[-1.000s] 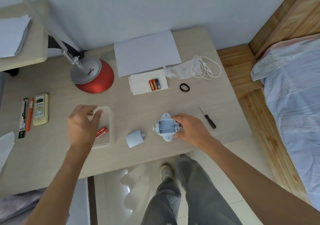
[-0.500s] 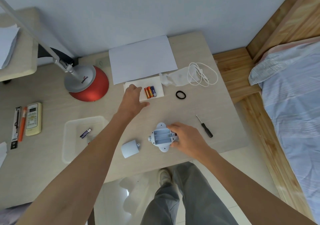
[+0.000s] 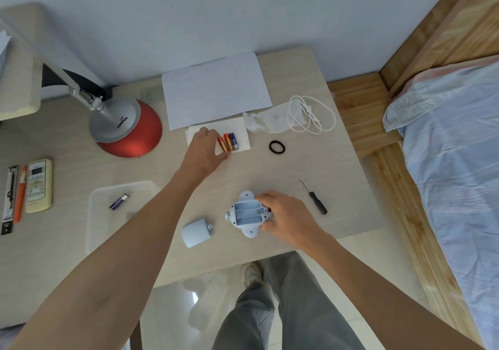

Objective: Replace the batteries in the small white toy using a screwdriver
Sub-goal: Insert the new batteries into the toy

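Hands first: the left hand (image 3: 205,147) reaches across the desk (image 3: 283,171) and rests on a white tissue (image 3: 241,133), fingers loosely curled and spread, just beside three fresh batteries (image 3: 228,141) lying side by side; whether a fingertip touches the nearest one cannot be told, and it holds nothing. The right hand (image 3: 286,216) grips the right edge of the small white toy (image 3: 247,213), which lies face down near the desk's front edge with its three-slot battery bay open and empty. The toy's rounded cover (image 3: 195,232) sits just to its left. The screwdriver (image 3: 314,197) lies untouched to the right of the right hand. A clear plastic tray (image 3: 97,231) at the left holds one purple battery (image 3: 118,201). Farther back are a red-based desk lamp (image 3: 127,128), a blank paper sheet (image 3: 216,87), a coiled white cable (image 3: 310,114) and a black hair tie (image 3: 277,147). A remote control (image 3: 39,185) lies at the far left. A bed (image 3: 453,147) with blue bedding stands on the right.
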`<state>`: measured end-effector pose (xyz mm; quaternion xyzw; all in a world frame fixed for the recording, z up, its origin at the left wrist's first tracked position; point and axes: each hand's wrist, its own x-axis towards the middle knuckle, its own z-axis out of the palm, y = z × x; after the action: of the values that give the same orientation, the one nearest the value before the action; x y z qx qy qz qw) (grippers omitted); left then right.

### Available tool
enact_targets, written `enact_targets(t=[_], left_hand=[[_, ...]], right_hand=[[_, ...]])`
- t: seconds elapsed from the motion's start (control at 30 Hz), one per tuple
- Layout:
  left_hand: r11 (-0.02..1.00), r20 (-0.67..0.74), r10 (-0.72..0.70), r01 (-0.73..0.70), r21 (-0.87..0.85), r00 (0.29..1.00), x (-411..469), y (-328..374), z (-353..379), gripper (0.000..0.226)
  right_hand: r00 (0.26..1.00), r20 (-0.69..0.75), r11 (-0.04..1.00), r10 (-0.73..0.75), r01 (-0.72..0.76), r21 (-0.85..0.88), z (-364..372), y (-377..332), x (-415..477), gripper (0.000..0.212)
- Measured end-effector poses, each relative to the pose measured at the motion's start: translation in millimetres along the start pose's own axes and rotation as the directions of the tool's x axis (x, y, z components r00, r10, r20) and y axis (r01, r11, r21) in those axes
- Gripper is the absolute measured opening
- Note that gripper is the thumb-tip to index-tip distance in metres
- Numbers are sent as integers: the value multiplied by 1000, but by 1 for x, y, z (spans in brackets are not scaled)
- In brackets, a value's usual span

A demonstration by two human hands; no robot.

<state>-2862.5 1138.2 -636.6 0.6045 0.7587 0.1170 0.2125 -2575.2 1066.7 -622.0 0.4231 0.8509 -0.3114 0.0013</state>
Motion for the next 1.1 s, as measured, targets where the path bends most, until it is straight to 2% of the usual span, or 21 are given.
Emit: enact_targets(t=[0.17,0.23,0.37,0.5,0.63,0.73,0.87,1.1], left_hand=[[999,-16,28,-27,40,999,-32,8,-17,42],[1000,-11,13,-13,3,1000,-56,10,-21,45],[960,26,-108,111,-258,994,-107,17,-25,50],[826,26,-176,162,-540,984,-147,37,-22,49],[733,7,-209,161,-661,978,-162,54,-17,39],[763,-11,-96,66,-643,995,-166,64,-11,32],[861,-72,120,-140,-489,990,-165,68,2,17],[933,-126,217,-244,-266,968,-153,60,21,14]], right_hand=[[1000,-4,1000,11,-11,16,-1,-1,-2,59],[1000,-6,999,20,-20,31,-1,-1,-3,59],[1000,-4,999,29,-29,43,-3,-2,-4,59],[999,2,998,42,-42,51,-5,-4,-4,56],[999,-6,998,47,-47,49,-5,-5,-3,52],[999,-7,998,46,-46,33,-4,-4,-3,53],[999,-15,999,43,-43,31,-3,-4,-3,51],[999,-12,999,45,-45,19,-3,-6,-1,49]])
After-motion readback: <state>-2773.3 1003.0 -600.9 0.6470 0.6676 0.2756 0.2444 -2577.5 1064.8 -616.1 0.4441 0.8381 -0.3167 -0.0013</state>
